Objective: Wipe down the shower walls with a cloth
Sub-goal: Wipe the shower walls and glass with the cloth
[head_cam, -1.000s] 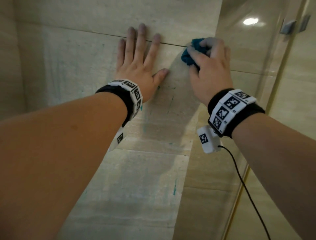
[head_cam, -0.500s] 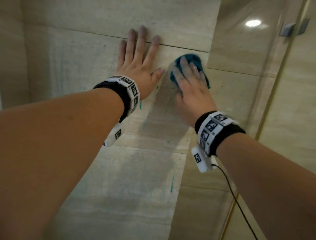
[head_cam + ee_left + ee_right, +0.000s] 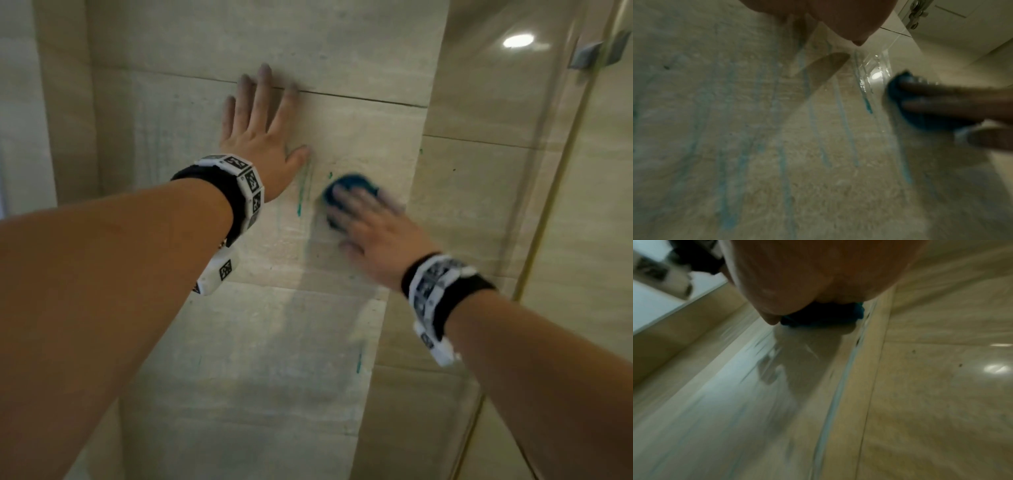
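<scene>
The crumpled dark blue cloth [image 3: 349, 192] is flattened against the beige stone-tiled shower wall [image 3: 342, 44], on the narrow strip of wall between the braced left hand and the vertical corner where the glossier side wall [image 3: 479, 102] begins. The right hand [image 3: 373, 236] lies over it with fingers [image 3: 356, 202] stretched out straight, pressing it to the tile and not gripping it; the hand is blurred, so exactly how the thumb sits cannot be told. Only the upper edge and left side of the cloth show past the fingertips.

Just to the left, a teal drip streak [image 3: 300, 195] runs straight down the wall, and another, shorter one [image 3: 358, 359] shows lower near the corner. The left wrist view shows several more pale blue runs [image 3: 840, 113], all vertical. So the dirt's long axis is up-down, and the nearest streak lies beside the cloth, toward the left hand.

The left hand [image 3: 263, 137] is spread flat on the wall above and to the left, fingers apart, holding nothing, its thumb tip close to the top of that streak. The right hand is the nearer one to the work; a short sideways shift left would likely bring the cloth onto the streak.

A glass shower panel [image 3: 565, 205] stands to the right.
</scene>
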A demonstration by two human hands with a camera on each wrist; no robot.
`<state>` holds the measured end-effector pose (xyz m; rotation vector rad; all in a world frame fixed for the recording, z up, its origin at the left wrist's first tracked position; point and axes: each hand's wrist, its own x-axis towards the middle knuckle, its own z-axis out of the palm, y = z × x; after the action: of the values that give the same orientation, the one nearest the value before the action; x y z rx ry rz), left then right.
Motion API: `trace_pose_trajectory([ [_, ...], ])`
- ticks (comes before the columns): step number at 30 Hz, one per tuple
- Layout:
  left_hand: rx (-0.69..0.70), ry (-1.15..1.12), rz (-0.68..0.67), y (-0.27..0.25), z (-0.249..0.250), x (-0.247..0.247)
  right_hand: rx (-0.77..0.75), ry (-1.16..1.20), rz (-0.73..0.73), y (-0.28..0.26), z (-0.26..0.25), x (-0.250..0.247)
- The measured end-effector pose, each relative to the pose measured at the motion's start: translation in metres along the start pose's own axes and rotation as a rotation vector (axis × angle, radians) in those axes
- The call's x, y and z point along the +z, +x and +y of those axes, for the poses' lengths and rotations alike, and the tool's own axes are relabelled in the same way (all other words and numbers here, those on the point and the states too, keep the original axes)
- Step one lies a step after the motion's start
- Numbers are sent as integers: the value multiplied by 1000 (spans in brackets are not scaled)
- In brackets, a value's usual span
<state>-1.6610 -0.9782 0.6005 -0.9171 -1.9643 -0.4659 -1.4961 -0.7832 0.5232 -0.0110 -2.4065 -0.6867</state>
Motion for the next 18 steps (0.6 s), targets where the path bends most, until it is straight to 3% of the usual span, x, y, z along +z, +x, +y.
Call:
trace_pose_trajectory([
  [4,-18,-19,11,4,-7,7,224,73,63,55,43,-68],
  [8,-36,-46,69,3,-4,17,304,110,89,70,30,-67],
  [14,-23,-57,30,5,-6,13,73,6,8,21,-18,-2],
  [18,5,-79,-59,2,-16,-5,-14,-14,-80,11,-16,-2],
])
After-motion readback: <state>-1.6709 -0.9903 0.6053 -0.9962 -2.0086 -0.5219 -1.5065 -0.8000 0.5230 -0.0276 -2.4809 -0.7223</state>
